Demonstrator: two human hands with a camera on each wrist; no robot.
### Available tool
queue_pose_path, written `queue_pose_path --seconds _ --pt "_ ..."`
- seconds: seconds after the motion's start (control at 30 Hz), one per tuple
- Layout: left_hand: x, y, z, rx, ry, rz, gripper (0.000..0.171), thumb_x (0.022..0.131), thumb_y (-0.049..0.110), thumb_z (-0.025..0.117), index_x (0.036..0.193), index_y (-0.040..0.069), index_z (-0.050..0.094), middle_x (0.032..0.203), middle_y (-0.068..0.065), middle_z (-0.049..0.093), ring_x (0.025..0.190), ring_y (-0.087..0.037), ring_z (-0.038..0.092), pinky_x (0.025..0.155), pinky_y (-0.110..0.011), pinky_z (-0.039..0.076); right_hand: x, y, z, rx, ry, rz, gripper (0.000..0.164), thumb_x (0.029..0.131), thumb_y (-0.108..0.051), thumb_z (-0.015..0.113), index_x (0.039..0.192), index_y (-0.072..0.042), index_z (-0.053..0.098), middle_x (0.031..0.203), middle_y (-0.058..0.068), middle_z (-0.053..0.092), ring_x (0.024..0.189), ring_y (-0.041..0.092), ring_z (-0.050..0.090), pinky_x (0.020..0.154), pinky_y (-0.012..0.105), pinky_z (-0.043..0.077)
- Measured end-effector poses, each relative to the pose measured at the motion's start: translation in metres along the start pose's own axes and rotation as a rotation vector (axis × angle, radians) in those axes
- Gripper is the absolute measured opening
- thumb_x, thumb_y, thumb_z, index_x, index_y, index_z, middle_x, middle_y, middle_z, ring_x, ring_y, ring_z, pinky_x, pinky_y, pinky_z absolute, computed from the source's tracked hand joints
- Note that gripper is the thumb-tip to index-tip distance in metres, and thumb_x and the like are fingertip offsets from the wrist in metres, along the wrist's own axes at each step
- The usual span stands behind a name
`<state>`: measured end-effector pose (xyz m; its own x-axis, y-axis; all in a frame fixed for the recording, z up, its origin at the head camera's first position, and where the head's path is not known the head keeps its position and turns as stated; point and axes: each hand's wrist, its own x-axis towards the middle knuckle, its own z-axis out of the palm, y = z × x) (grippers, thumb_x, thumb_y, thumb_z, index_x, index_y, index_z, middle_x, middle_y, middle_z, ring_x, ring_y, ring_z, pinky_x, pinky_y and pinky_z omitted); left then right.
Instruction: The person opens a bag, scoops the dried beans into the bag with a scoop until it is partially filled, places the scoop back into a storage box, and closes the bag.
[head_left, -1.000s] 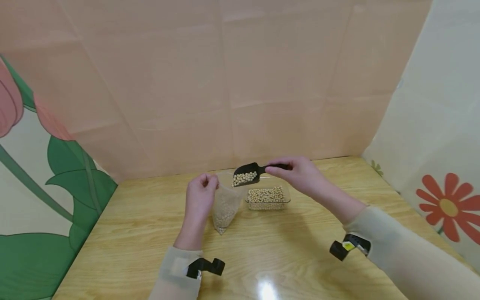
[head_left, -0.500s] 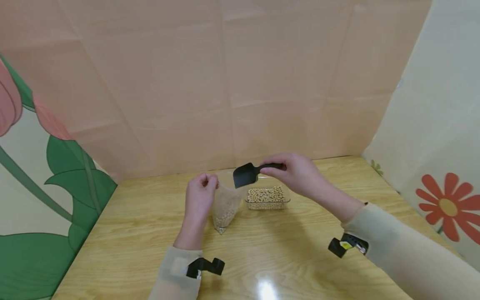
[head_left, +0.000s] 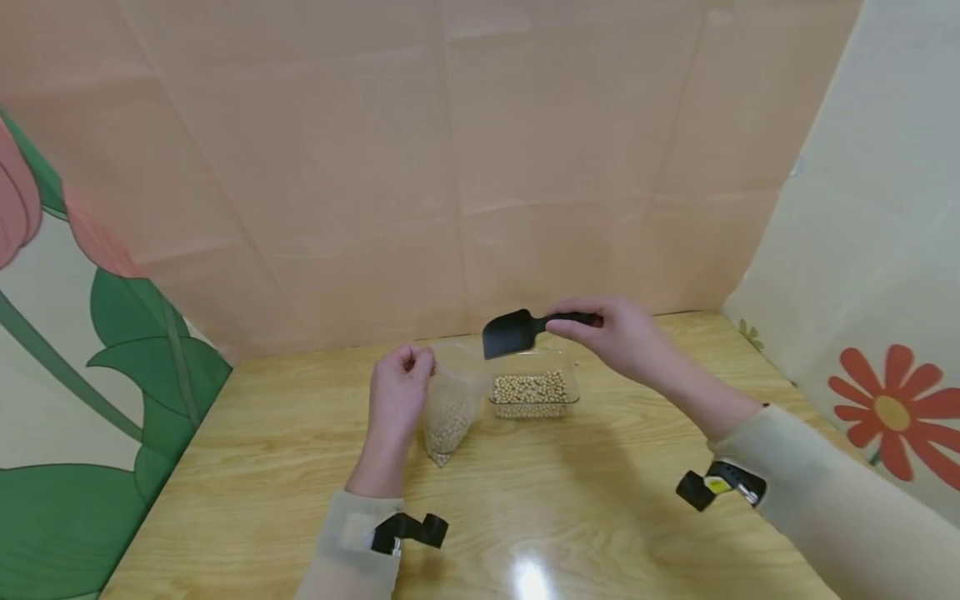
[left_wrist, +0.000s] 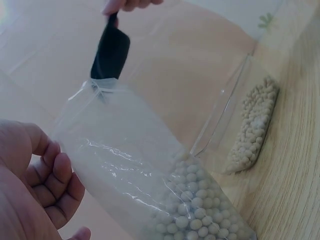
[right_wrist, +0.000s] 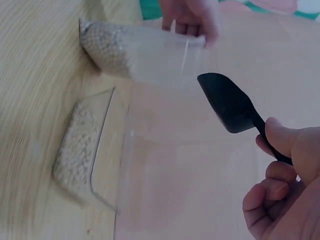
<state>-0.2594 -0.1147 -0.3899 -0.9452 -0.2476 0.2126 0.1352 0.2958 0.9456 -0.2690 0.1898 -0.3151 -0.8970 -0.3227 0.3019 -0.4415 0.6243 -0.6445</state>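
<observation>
My left hand (head_left: 399, 392) pinches the rim of a clear plastic bag (left_wrist: 125, 145), whose lower part holds pale round beans (left_wrist: 200, 215). The bag hangs with its bottom corner low over the table. In my right hand (head_left: 618, 337) is the handle of a black scoop (head_left: 512, 333), gripped between thumb and fingers. The scoop is at the bag's mouth on its right side, and no beans show in it. Below the scoop a clear rectangular container (head_left: 534, 410) with more beans stands on the table, right of the bag.
The wooden table (head_left: 262, 467) reaches back to a pinkish covered wall (head_left: 337, 183). Side walls with painted flowers (head_left: 892, 412) stand left and right. Each sleeve carries a black wrist camera (head_left: 408, 532).
The scoop held beans a second ago; it has tipped over and its beans are gone from it. My right hand has since moved up and right with it. The left hand stays put.
</observation>
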Motion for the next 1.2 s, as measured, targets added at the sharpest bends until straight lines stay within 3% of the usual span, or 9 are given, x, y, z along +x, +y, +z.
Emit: queue_pose_path --seconds 0.17,0.37,0.5,0.77,1.03,1.2 --pt "0.001 0.001 -0.002 0.01 -0.002 0.007 0.024 0.104 0.016 0.063 0.082 0.007 0.07 0.079 -0.004 0.063 0.069 -0.019 0.048 0.059 -0.03 0.039 -0.003 0.019 -0.011 -0.021 -0.005 0.053 0.035 0.109 -0.038 0.071 0.134 -0.015 0.08 0.133 0.011 0.075 0.1 0.026 0.065 0.083 0.044 0.051" --pt "0.0 0.001 -0.004 0.008 -0.009 -0.004 0.024 0.104 0.018 0.062 0.086 0.005 0.071 0.075 -0.002 0.057 0.065 -0.018 0.045 0.056 -0.029 0.037 -0.002 0.038 -0.016 -0.083 -0.04 0.086 0.041 0.109 -0.042 0.071 0.136 -0.012 0.078 0.134 0.016 0.075 0.096 0.027 0.065 0.08 0.046 0.051" --pt "-0.001 0.001 -0.005 0.005 -0.008 -0.003 0.024 0.103 0.017 0.062 0.087 0.003 0.071 0.075 -0.002 0.056 0.065 -0.018 0.045 0.056 -0.029 0.037 0.0 0.047 -0.015 -0.151 -0.065 0.085 0.041 0.108 -0.04 0.073 0.136 -0.011 0.079 0.134 0.018 0.075 0.103 0.029 0.069 0.087 0.051 0.053" --pt "-0.003 0.002 -0.006 0.005 -0.01 -0.013 0.024 0.104 0.018 0.062 0.089 0.002 0.072 0.079 -0.003 0.058 0.069 -0.019 0.046 0.058 -0.03 0.038 0.004 0.064 -0.006 -0.307 -0.115 0.019 0.023 0.105 -0.035 0.078 0.12 -0.019 0.085 0.12 0.009 0.081 0.089 0.02 0.071 0.078 0.048 0.053" --pt "-0.005 0.003 -0.007 0.002 -0.007 -0.009 0.024 0.105 0.017 0.062 0.087 0.004 0.071 0.082 -0.004 0.063 0.068 -0.018 0.045 0.057 -0.028 0.036 0.008 0.065 -0.002 -0.414 -0.204 -0.004 0.024 0.104 -0.036 0.078 0.12 -0.019 0.085 0.118 0.007 0.081 0.093 0.023 0.075 0.075 0.05 0.056" --pt "-0.006 0.003 -0.008 0.008 0.001 -0.001 0.024 0.104 0.017 0.062 0.086 0.004 0.071 0.083 -0.005 0.065 0.07 -0.019 0.047 0.059 -0.03 0.038 0.012 0.062 0.002 -0.452 -0.248 -0.029 0.022 0.103 -0.035 0.079 0.118 -0.021 0.086 0.117 0.004 0.081 0.1 0.028 0.077 0.08 0.053 0.058"
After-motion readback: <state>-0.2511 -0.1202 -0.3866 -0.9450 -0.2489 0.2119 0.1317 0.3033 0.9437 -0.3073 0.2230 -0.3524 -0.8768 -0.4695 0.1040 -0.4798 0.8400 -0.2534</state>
